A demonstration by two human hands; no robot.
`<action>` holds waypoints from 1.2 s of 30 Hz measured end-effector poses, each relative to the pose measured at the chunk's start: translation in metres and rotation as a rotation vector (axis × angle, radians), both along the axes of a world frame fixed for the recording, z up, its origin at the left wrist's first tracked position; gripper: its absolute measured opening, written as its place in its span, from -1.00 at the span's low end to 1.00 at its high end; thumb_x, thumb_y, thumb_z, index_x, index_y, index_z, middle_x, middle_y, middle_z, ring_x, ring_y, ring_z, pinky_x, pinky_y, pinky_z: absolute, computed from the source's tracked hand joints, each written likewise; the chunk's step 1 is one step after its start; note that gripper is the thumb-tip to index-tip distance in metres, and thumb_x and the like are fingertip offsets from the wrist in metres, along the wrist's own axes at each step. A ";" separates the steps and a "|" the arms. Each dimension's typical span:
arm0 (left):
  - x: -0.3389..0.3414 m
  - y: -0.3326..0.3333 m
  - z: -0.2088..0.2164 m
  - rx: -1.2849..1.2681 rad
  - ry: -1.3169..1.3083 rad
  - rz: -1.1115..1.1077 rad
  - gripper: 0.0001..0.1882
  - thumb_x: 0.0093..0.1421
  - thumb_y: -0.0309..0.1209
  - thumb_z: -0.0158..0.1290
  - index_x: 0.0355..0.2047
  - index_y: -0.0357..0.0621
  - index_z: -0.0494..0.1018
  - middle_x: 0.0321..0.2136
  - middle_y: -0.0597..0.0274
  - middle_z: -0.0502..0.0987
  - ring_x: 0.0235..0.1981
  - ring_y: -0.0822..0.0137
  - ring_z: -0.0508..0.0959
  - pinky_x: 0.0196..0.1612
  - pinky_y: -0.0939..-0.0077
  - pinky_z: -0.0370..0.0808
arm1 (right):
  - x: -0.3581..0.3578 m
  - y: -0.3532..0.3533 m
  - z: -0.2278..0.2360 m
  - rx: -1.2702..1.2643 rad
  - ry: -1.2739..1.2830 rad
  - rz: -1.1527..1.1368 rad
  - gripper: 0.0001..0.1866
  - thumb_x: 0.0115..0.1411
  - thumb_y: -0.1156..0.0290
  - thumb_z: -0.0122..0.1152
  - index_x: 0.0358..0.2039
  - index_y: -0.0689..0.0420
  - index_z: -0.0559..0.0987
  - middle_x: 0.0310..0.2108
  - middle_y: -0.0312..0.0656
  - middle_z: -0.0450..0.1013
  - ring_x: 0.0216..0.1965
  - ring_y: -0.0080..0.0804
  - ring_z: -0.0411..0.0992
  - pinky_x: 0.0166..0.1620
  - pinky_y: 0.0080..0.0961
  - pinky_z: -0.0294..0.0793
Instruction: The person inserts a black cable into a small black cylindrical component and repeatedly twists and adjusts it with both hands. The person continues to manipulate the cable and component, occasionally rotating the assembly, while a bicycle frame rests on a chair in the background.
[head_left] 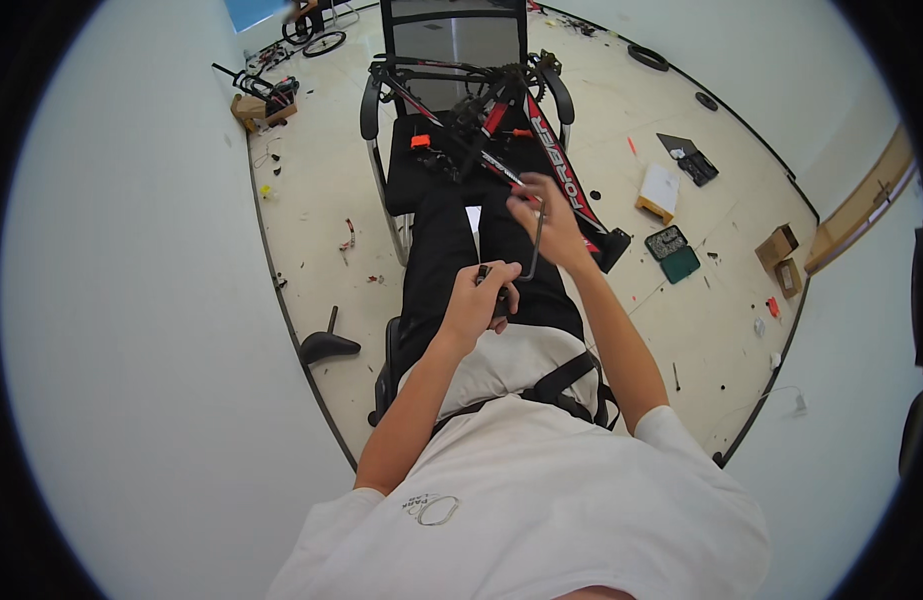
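Above my lap my left hand [469,308] is closed around a small black part [500,303], mostly hidden by the fingers, so its kind cannot be made out. My right hand [553,225], a little farther and to the right, grips the long arm of a grey L-shaped hex key [537,246]. The key's short bent end reaches down beside my left fingertips; whether it sits in the black part is unclear. Beyond my knees a red, black and white bicycle frame [554,160] leans across a black office chair [402,165], its near end by my right leg.
An orange object [420,142] lies on the chair seat. Left on the floor is a bicycle saddle [330,346]. To the right lie an open green case [679,263], a yellow-and-white box [657,192], a black tool case [696,167] and cardboard boxes [778,246]. Small parts are scattered around.
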State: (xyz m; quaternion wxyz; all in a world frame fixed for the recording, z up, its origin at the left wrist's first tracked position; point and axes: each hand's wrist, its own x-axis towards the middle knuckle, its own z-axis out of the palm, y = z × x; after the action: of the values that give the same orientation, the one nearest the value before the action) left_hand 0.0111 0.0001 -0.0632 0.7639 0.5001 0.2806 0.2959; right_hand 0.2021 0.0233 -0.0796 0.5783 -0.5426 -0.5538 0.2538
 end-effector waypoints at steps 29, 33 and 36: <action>-0.013 0.005 0.019 -0.042 -0.109 0.053 -0.60 0.22 -0.19 0.07 -0.67 -0.09 0.28 -0.77 0.21 0.40 -0.88 0.51 0.23 -0.82 0.59 0.22 | 0.005 -0.005 0.036 -0.086 -0.179 0.255 -0.73 0.20 0.46 0.15 -0.09 0.27 0.48 -0.30 -0.11 0.54 -0.27 -0.44 0.53 -0.24 -0.52 0.52; -0.019 0.023 0.009 -0.104 -0.147 0.245 -0.58 0.25 -0.14 0.04 -0.66 -0.12 0.33 -0.76 0.20 0.41 -0.87 0.50 0.23 -0.81 0.58 0.21 | -0.052 -0.052 -0.033 -0.188 -0.230 0.696 -0.74 0.18 0.35 0.11 -0.29 0.30 0.61 -0.41 -0.06 0.56 -0.37 -0.35 0.52 -0.27 -0.47 0.49; -0.017 0.022 0.004 0.027 0.126 0.260 -0.59 0.26 -0.13 0.04 -0.61 -0.18 0.41 -0.75 0.22 0.42 -0.85 0.49 0.27 -0.78 0.58 0.21 | -0.089 -0.088 0.045 -0.161 -0.296 0.957 -0.68 0.18 0.25 0.19 -0.20 0.25 0.61 -0.27 -0.07 0.57 -0.32 -0.34 0.54 -0.20 -0.44 0.51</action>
State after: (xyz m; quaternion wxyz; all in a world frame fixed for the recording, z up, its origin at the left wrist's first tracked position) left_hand -0.0056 0.0216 -0.0588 0.6932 0.4873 0.3864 0.3643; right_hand 0.1127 -0.0649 -0.0349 0.2688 -0.3009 -0.7952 0.4526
